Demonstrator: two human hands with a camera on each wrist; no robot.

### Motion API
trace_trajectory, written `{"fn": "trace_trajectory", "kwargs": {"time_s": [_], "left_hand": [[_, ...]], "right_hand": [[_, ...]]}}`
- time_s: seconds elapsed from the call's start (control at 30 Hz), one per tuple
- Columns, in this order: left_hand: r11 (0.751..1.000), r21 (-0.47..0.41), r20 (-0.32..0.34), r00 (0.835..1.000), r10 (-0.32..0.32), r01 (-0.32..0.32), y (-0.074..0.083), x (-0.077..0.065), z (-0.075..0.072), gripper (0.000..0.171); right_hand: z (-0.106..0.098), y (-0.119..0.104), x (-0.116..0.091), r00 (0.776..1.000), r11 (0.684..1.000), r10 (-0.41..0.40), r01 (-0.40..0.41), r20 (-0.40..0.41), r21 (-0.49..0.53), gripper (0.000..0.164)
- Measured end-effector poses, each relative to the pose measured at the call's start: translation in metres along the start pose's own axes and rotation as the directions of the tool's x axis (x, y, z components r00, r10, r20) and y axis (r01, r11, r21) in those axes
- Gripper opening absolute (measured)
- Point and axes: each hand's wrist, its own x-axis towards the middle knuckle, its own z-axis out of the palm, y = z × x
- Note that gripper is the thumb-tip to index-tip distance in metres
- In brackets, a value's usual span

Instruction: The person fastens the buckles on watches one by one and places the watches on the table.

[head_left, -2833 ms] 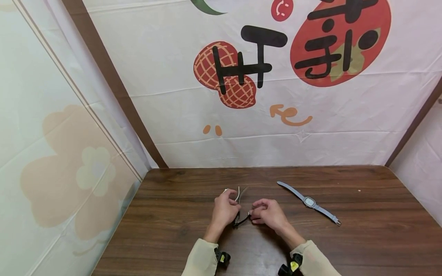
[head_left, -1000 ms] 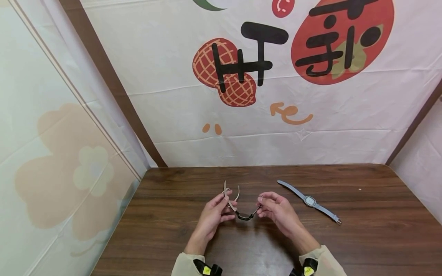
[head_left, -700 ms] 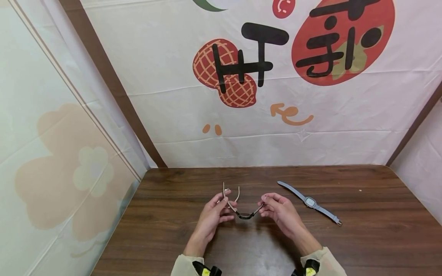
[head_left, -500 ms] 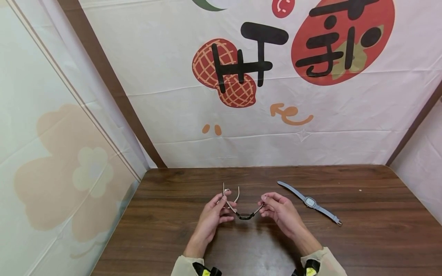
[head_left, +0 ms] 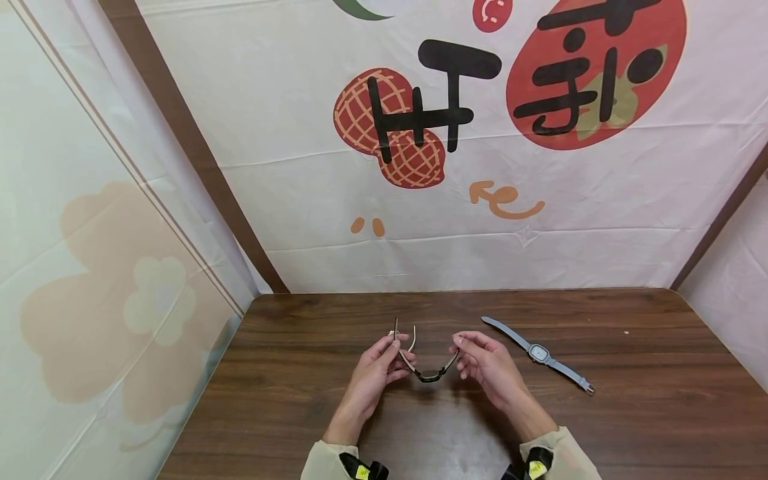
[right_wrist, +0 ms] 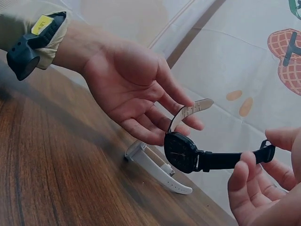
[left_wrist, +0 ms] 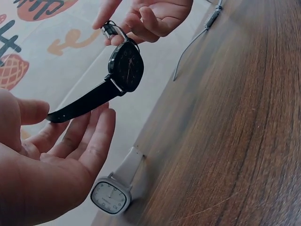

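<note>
A black wristwatch (head_left: pixel 429 377) hangs between my two hands, its straps bowed upward on both sides and its dark dial lowest. My left hand (head_left: pixel 367 370) pinches the tip of the holed strap, whose pale lining (right_wrist: pixel 190 110) shows in the right wrist view. On the other side, my right hand (head_left: pixel 489 367) pinches the buckle-end strap (right_wrist: pixel 221 160) between thumb and fingers. In the left wrist view, the round dial (left_wrist: pixel 128 67) is tilted. A white watch (left_wrist: pixel 111 195) with a squarish face lies on the table beyond my left hand, which partly hides it in the head view.
To the right of my right hand, a light blue watch (head_left: pixel 538 353) lies stretched out on the brown wooden table (head_left: pixel 630 413). A printed cloth backdrop (head_left: pixel 288 180) rises behind the table's far edge, with another hanging along the left side.
At first both hands were bent low over the black watch; they have since turned up and moved apart, spreading its straps. Over the last second they shift only slightly. The blue watch stays put.
</note>
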Motion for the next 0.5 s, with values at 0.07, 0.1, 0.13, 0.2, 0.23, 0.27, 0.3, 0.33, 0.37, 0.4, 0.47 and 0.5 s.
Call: {"fn": "trace_trajectory", "kwargs": {"time_s": [0.07, 0.1, 0.13, 0.2, 0.23, 0.27, 0.3, 0.33, 0.37, 0.4, 0.47, 0.5], "left_hand": [[1.0, -0.002, 0.007, 1.0, -0.005, 0.005, -0.0012, 0.0007, -0.0006, 0.037], [1.0, 0.0, 0.012, 1.0, -0.004, 0.004, -0.0017, 0.0009, -0.0009, 0.038], [1.0, 0.004, 0.015, 1.0, -0.002, 0.002, -0.0021, 0.001, -0.0012, 0.039], [1.0, 0.015, 0.021, 1.0, 0.006, -0.006, -0.0027, 0.0014, -0.0014, 0.041], [1.0, 0.02, 0.024, 1.0, 0.011, -0.012, -0.0028, 0.0015, -0.0014, 0.041], [1.0, 0.026, 0.027, 1.0, 0.015, -0.015, -0.0029, 0.0015, -0.0014, 0.042], [0.999, 0.032, 0.028, 0.999, 0.018, -0.019, -0.003, 0.0016, -0.0012, 0.043], [0.999, 0.039, 0.031, 0.999, 0.021, -0.022, -0.003, 0.0017, -0.0009, 0.043], [0.999, 0.046, 0.034, 0.999, 0.024, -0.026, -0.0031, 0.0017, -0.0007, 0.043], [0.998, 0.051, 0.038, 0.999, 0.026, -0.028, -0.0031, 0.0016, -0.0004, 0.044], [0.997, 0.061, 0.044, 0.998, 0.033, -0.036, -0.0029, 0.0017, 0.0, 0.043], [0.997, 0.065, 0.048, 0.998, 0.034, -0.037, -0.0026, 0.0016, 0.0004, 0.042]], "right_hand": [[-0.0002, 0.0004, 0.0012, 1.0, 1.0, 0.0, 0.0, -0.011, 0.0, 0.012], [-0.0005, 0.0006, 0.0018, 1.0, 1.0, 0.001, -0.001, -0.013, 0.003, 0.011], [-0.0009, 0.0009, 0.0023, 1.0, 1.0, 0.001, -0.001, -0.015, 0.005, 0.011], [-0.0021, 0.0012, 0.0031, 1.0, 1.0, 0.001, -0.001, -0.013, 0.005, 0.01], [-0.0028, 0.0013, 0.0033, 1.0, 1.0, -0.001, 0.001, -0.009, 0.002, 0.009], [-0.0034, 0.0014, 0.0036, 1.0, 1.0, 0.0, 0.0, -0.008, 0.006, 0.009], [-0.0041, 0.0014, 0.0038, 1.0, 1.0, -0.001, 0.001, -0.003, 0.006, 0.008], [-0.0046, 0.0014, 0.0041, 1.0, 1.0, -0.002, 0.002, 0.002, 0.005, 0.007], [-0.0051, 0.0014, 0.0043, 1.0, 1.0, -0.001, 0.001, 0.005, 0.004, 0.007], [-0.0054, 0.0012, 0.0044, 1.0, 1.0, -0.001, 0.001, 0.008, 0.002, 0.006], [-0.0057, 0.0009, 0.0048, 1.0, 1.0, 0.005, -0.005, 0.011, 0.0, 0.005], [-0.0056, 0.0006, 0.0049, 1.0, 1.0, 0.008, -0.008, 0.01, -0.002, 0.005]]}}
